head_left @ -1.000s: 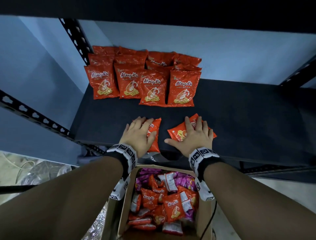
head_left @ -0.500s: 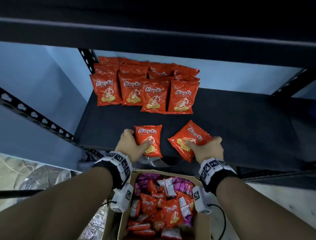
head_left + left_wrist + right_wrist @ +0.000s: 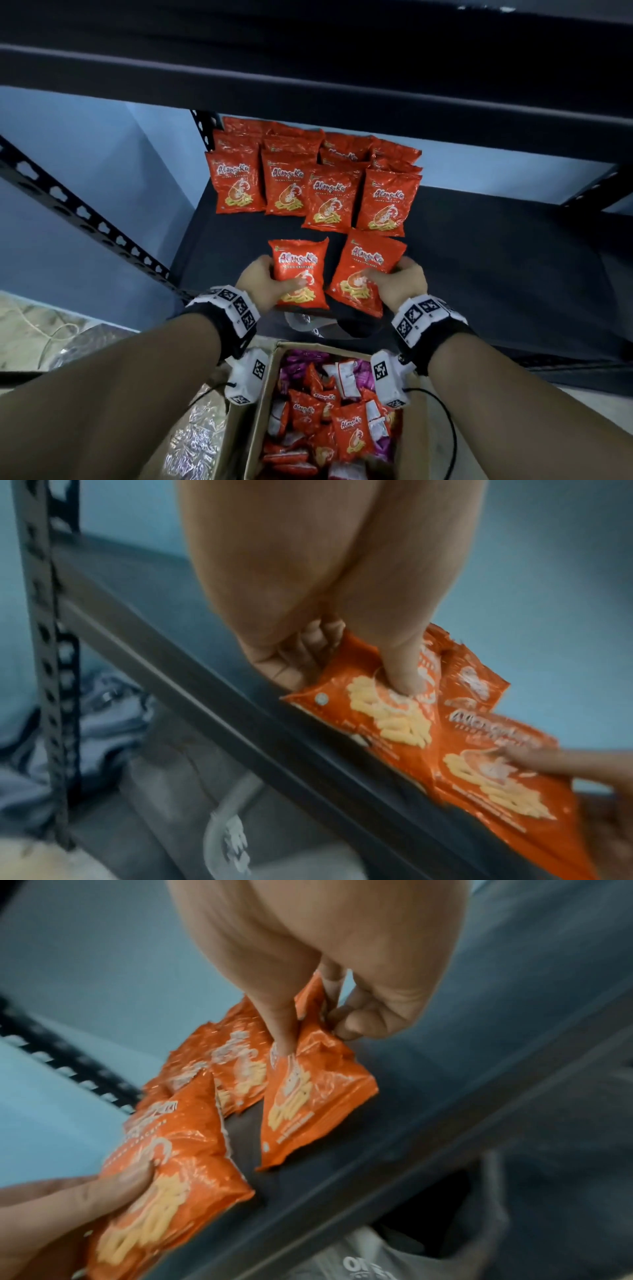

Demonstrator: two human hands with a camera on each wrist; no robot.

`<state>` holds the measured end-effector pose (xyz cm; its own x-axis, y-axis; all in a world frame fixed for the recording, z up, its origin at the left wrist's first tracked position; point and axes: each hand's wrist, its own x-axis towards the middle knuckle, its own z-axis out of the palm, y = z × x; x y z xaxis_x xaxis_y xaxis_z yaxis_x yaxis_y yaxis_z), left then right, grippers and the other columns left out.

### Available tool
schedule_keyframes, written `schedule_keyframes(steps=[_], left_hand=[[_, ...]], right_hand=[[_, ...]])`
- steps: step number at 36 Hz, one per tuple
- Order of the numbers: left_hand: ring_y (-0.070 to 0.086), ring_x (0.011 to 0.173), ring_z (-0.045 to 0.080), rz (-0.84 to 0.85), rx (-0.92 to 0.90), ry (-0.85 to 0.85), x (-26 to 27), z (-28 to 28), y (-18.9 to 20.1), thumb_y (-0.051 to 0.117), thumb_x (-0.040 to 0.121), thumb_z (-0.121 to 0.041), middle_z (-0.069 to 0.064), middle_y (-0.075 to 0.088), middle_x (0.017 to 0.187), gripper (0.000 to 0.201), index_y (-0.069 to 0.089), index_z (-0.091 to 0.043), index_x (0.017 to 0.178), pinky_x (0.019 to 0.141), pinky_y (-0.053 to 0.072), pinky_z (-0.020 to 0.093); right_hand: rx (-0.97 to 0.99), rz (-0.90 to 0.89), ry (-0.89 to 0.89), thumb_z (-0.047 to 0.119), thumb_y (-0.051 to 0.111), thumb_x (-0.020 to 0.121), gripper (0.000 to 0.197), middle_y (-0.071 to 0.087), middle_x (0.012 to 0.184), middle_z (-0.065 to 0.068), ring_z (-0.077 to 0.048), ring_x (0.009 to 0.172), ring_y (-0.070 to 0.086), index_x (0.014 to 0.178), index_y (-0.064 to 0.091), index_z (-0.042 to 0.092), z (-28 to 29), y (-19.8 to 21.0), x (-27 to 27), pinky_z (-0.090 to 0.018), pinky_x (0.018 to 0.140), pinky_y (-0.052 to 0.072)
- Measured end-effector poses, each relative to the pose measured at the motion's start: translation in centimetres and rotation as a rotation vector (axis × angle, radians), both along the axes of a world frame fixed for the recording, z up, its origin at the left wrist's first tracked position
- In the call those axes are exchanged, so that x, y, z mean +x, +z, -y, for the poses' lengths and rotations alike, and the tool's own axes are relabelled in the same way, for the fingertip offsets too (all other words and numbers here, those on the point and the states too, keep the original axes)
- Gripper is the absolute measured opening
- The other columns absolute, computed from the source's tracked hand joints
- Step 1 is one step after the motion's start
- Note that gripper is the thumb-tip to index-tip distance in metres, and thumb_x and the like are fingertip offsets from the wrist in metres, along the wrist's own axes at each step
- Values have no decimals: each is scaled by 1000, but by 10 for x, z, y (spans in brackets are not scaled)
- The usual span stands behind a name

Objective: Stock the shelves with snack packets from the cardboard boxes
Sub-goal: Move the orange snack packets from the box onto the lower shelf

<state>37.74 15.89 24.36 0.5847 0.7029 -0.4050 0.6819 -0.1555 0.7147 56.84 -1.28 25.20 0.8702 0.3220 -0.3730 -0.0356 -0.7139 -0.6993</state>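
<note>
My left hand [image 3: 263, 286] grips a red snack packet [image 3: 298, 270] by its left edge, thumb on the front, near the front of the dark shelf [image 3: 496, 260]. My right hand [image 3: 399, 284] holds a second red packet [image 3: 364, 270] by its right edge, tilted slightly. In the left wrist view the thumb presses into the left packet [image 3: 387, 710] at the shelf lip. The right wrist view has thumb and fingers pinching the right packet [image 3: 308, 1096]. Rows of the same red packets [image 3: 311, 178] stand at the back left of the shelf. Below my wrists sits the open cardboard box [image 3: 262, 404].
The box holds several red, purple and white packets [image 3: 329, 414]. An upper shelf beam [image 3: 308, 78] hangs overhead. A perforated black upright [image 3: 202, 128] stands at the back left. The right half of the shelf is bare. Crinkled foil [image 3: 191, 431] lies left of the box.
A second ago both hands lay flat over the two packets on the shelf. They now grip them by the edges and have shifted them a little farther back, faces up.
</note>
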Motion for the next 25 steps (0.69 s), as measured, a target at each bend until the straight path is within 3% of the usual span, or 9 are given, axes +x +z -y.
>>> schedule_keyframes(steps=[4, 8, 11, 14, 17, 21, 25], left_hand=[[68, 93, 15, 38, 82, 114, -18, -42, 5, 87, 70, -56, -4, 71, 106, 64, 60, -16, 113, 77, 54, 34], [67, 98, 16, 76, 162, 217, -29, -81, 12, 89, 68, -53, -4, 70, 113, 73, 60, -15, 123, 86, 54, 35], [69, 99, 13, 89, 203, 255, -31, -109, 14, 90, 67, -53, -5, 73, 115, 72, 65, -18, 125, 85, 51, 29], [69, 102, 15, 55, 217, 284, -29, -133, 13, 90, 64, -56, -6, 72, 117, 73, 65, -21, 123, 88, 53, 33], [69, 100, 16, 47, 234, 300, -22, -151, 13, 91, 62, -53, -7, 72, 113, 70, 64, -22, 119, 89, 56, 39], [64, 99, 17, 48, 228, 298, -8, -165, 16, 89, 76, -29, -2, 68, 114, 57, 62, -11, 122, 82, 49, 32], [60, 100, 17, 60, 272, 321, 1, -172, 13, 87, 77, -27, -1, 62, 114, 59, 57, -11, 125, 81, 48, 32]], right_hand=[[94, 62, 137, 39, 83, 80, 31, 73, 95, 1, -24, 87, 70, 99, 67, 20, -39, 12, -11, -39, 80, 58], [175, 60, 246, 42, 82, 81, 39, 75, 104, 4, -21, 93, 71, 110, 69, 20, -86, 17, -19, -39, 89, 58], [186, 57, 331, 41, 80, 84, 45, 74, 111, 3, -19, 98, 71, 119, 66, 17, -119, 17, -23, -37, 92, 58], [201, 88, 357, 39, 79, 85, 45, 73, 114, 2, -20, 102, 69, 120, 66, 15, -148, 14, -26, -36, 96, 56], [191, 133, 353, 34, 76, 88, 34, 73, 110, 1, -22, 99, 68, 114, 66, 14, -168, 9, -28, -36, 93, 56], [182, 162, 306, 32, 72, 91, 25, 71, 103, 4, -19, 91, 65, 109, 65, 16, -185, 4, -26, -31, 86, 53], [168, 168, 225, 30, 68, 94, 18, 62, 86, 4, -19, 79, 60, 100, 59, 16, -193, 0, -22, -29, 77, 47]])
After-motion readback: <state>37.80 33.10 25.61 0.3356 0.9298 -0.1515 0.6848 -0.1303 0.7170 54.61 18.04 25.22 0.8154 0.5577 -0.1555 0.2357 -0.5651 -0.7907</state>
